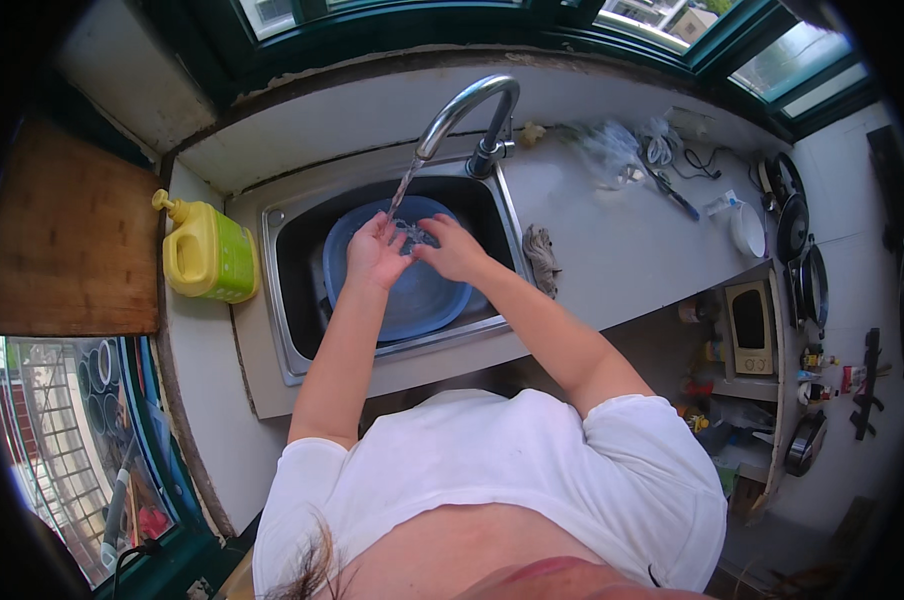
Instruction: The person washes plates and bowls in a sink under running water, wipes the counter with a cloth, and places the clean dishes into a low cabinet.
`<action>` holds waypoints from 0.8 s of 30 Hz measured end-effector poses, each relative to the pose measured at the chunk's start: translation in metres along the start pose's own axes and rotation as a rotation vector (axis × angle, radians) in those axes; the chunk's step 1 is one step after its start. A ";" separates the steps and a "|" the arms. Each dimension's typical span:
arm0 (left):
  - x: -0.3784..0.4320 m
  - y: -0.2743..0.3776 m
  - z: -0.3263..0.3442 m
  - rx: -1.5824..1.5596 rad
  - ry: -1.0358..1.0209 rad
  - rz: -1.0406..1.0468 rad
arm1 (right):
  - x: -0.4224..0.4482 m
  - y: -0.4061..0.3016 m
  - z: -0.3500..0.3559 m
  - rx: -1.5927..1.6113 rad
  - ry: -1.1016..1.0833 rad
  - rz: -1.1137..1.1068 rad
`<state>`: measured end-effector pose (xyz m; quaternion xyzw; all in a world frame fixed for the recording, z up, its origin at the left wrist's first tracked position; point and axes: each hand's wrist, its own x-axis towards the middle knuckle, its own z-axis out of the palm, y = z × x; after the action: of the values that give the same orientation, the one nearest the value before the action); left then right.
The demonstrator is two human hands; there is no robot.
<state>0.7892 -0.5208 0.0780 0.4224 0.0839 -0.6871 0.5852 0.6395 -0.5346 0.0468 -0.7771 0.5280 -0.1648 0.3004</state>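
Water runs from the curved chrome faucet (463,105) and falls by my left hand (377,251), which is turned palm up with its fingers spread. Beside it, my right hand (452,246) is bent inward, fingers apart, with splashing water between the two. Neither hand shows anything held. Both are above a blue plastic basin (422,304) that sits in the stainless steel sink (291,330). Water seems to lie in the basin, though its depth cannot be told.
A yellow pump jug (204,251) with a green label stands left of the sink. A crumpled grey rag (542,259) lies by the right rim. Farther right are clear plastic bags (609,154), a white bowl (748,229) and hanging pans (789,217). A microwave (750,328) sits on a shelf below.
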 end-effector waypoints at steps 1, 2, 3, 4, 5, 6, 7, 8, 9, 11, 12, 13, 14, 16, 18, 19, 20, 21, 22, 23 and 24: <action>-0.008 0.000 -0.007 0.034 0.021 -0.002 | 0.006 0.022 -0.010 0.125 0.067 0.015; -0.005 0.002 -0.027 -0.022 -0.019 -0.035 | 0.013 0.027 -0.029 0.205 0.135 0.152; -0.004 0.001 -0.037 -0.022 -0.018 -0.025 | 0.030 0.051 -0.042 0.246 0.249 0.209; -0.003 -0.001 -0.051 0.015 -0.007 -0.023 | 0.048 0.071 -0.056 0.232 0.335 0.249; -0.005 -0.004 -0.060 0.054 0.004 -0.023 | 0.068 0.082 -0.071 0.215 0.440 0.267; -0.010 -0.008 -0.064 0.055 0.045 -0.054 | 0.088 0.093 -0.085 0.193 0.486 0.323; -0.014 -0.012 -0.068 0.059 0.055 -0.046 | 0.105 0.106 -0.092 0.198 0.496 0.319; -0.016 -0.017 -0.073 0.099 0.073 -0.060 | 0.120 0.120 -0.097 0.202 0.505 0.315; -0.019 -0.022 -0.076 0.139 0.091 -0.075 | 0.132 0.136 -0.106 0.213 0.498 0.316; -0.024 -0.027 -0.078 0.179 0.079 -0.097 | 0.140 0.163 -0.116 0.480 0.049 0.160; -0.031 -0.027 -0.090 0.186 -0.013 -0.053 | 0.130 0.140 -0.114 0.653 0.101 0.143; -0.036 -0.030 -0.098 0.203 -0.115 -0.018 | 0.113 0.123 -0.118 0.654 0.064 0.139; -0.042 -0.030 -0.094 0.189 -0.099 -0.014 | 0.094 0.111 -0.128 0.494 0.135 0.221; -0.054 -0.028 -0.074 0.897 -0.078 0.165 | 0.058 0.132 -0.130 0.366 0.195 0.238; -0.054 -0.043 -0.083 1.466 0.167 0.482 | 0.011 0.156 -0.114 0.198 0.130 0.153; -0.052 -0.046 -0.087 2.034 0.425 0.809 | -0.020 0.155 -0.109 -0.007 0.097 0.129; -0.050 -0.041 -0.090 2.031 0.345 0.734 | -0.052 0.147 -0.100 -0.091 0.072 0.157; -0.048 -0.041 -0.089 2.026 0.357 0.722 | -0.076 0.140 -0.093 -0.174 0.050 0.184; -0.046 -0.040 -0.085 1.763 0.176 0.584 | -0.091 0.143 -0.088 -0.173 0.041 0.185; -0.048 -0.041 -0.084 1.488 0.013 0.450 | -0.102 0.148 -0.081 -0.172 0.094 0.136; -0.050 -0.048 -0.080 1.534 0.038 0.481 | -0.106 0.151 -0.076 -0.171 0.147 0.083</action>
<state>0.7831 -0.4207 0.0437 0.7249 -0.4949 -0.4009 0.2624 0.4456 -0.4987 0.0148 -0.7631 0.5926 -0.1633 0.1999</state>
